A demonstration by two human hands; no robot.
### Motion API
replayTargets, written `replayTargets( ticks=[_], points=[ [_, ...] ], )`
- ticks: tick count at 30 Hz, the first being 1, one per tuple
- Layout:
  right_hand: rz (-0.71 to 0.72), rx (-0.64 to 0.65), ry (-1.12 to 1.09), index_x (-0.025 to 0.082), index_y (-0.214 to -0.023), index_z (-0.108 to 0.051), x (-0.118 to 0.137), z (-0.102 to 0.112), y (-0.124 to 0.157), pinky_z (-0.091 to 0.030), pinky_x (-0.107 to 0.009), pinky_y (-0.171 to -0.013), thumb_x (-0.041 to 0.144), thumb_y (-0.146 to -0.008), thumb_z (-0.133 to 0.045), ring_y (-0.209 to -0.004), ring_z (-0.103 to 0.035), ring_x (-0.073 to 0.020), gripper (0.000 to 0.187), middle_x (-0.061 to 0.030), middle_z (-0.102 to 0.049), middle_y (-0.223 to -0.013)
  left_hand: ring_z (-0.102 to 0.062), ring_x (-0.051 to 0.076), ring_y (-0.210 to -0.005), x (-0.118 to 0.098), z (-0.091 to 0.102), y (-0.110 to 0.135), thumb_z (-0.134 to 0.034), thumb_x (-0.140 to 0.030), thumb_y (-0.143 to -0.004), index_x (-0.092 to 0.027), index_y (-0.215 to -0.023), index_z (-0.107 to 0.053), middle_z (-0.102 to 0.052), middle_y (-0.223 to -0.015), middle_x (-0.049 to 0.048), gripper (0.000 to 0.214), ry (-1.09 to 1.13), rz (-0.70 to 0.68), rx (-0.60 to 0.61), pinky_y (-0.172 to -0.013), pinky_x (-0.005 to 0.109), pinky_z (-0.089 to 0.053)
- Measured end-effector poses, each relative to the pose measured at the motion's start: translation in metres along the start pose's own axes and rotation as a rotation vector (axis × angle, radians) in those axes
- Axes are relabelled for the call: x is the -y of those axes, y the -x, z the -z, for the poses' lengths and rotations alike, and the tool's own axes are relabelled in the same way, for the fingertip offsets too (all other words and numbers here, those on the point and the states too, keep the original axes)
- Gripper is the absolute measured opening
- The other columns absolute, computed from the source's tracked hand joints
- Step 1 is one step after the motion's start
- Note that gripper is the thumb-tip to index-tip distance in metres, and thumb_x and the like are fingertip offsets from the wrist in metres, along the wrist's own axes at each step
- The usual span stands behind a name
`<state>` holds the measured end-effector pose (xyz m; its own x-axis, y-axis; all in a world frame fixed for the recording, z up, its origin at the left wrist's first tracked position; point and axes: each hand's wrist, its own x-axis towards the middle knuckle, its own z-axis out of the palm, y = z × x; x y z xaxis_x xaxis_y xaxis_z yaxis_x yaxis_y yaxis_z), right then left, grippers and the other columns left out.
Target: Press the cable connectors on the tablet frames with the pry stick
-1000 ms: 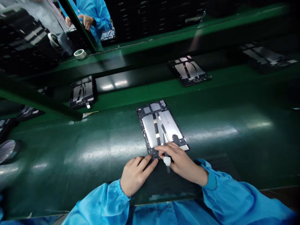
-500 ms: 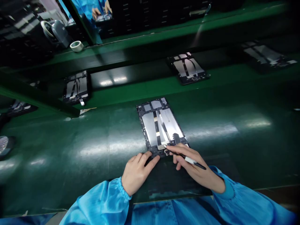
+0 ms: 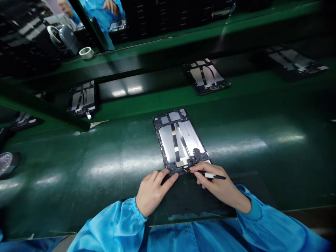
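An opened tablet [image 3: 190, 134] lies on the green bench, its silver battery panels and dark ribbon cables exposed. My left hand [image 3: 153, 190] holds the tablet's near left corner, with thumb and forefinger against the edge. A slim black-and-white pen-like tool [image 3: 210, 175] is pinched in my right hand [image 3: 216, 183]. The tool's tip end is at the tablet's near edge, by small parts, partly hidden by my fingers. The kind of tool cannot be made out.
Beyond the green bench [image 3: 105, 147], a dark conveyor belt [image 3: 154, 82] carries more opened tablets [image 3: 207, 77]. A tape roll [image 3: 86, 53] sits on the ledge by a green post [image 3: 44, 106]. A co-worker in blue [image 3: 98, 15] is across the line.
My right hand has brought the tool's tip nearer to me and slightly right, down to the tablet's near edge. The tablets on the belt have shifted left. My left hand stays put.
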<state>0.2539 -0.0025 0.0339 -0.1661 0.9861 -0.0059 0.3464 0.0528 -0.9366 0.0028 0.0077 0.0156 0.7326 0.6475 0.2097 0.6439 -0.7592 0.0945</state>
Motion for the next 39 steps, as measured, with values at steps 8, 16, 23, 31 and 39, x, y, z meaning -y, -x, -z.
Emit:
replayTargets(
  ticks=[8,16,23,31,39],
  points=[
    [-0.059,0.060,-0.155,0.020,-0.104,-0.069,-0.005,0.002,0.004,-0.058,-0.024,-0.053,0.028,-0.095,-0.056,-0.064,-0.069,-0.0149,0.017,-0.0042,-0.072,-0.085,-0.058,0.018,-0.096,0.010,0.004,0.005,-0.037,-0.014,-0.102,-0.023,-0.135,-0.053,-0.062,-0.122,0.0074,0.038,0.046,-0.078,-0.018,-0.080,0.032,-0.051],
    [0.139,0.213,-0.056,0.023,-0.107,-0.068,0.010,-0.005,-0.004,-0.056,-0.032,-0.088,0.022,-0.096,-0.055,-0.099,-0.069,-0.0206,0.017,-0.0042,-0.073,-0.102,-0.059,0.018,-0.095,0.013,0.002,0.001,-0.043,-0.014,-0.100,-0.023,-0.132,-0.055,-0.063,-0.122,0.0070,0.035,0.086,-0.079,-0.049,-0.079,0.032,-0.050],
    [-0.136,0.165,-0.171,0.021,-0.100,-0.068,0.005,-0.005,0.007,-0.057,-0.025,-0.055,0.033,-0.092,-0.060,-0.055,-0.064,-0.0115,0.016,-0.0030,-0.070,-0.093,-0.058,0.019,-0.106,0.012,0.017,0.018,-0.048,-0.019,-0.099,-0.021,-0.124,-0.061,-0.066,-0.120,0.0067,0.028,0.211,-0.114,-0.064,-0.081,0.030,-0.047],
    [-0.109,0.243,0.015,0.020,-0.083,-0.062,0.016,-0.039,0.012,-0.046,-0.025,-0.054,0.031,-0.092,-0.060,-0.059,-0.063,-0.0150,0.015,-0.0008,-0.066,-0.074,-0.054,0.020,-0.110,0.003,0.025,0.041,-0.053,-0.028,-0.098,-0.030,-0.120,-0.065,-0.063,-0.125,0.0027,0.025,0.238,-0.244,0.045,-0.084,0.033,-0.042],
    [-0.076,0.230,0.070,0.020,-0.084,-0.061,0.016,-0.059,0.012,-0.044,-0.028,-0.062,0.032,-0.093,-0.061,-0.067,-0.064,-0.0178,0.014,-0.0008,-0.067,-0.075,-0.054,0.020,-0.109,0.001,0.022,0.041,-0.056,-0.026,-0.096,-0.033,-0.119,-0.065,-0.064,-0.120,0.0034,0.026,0.224,-0.213,0.039,-0.084,0.031,-0.042]
  ],
)
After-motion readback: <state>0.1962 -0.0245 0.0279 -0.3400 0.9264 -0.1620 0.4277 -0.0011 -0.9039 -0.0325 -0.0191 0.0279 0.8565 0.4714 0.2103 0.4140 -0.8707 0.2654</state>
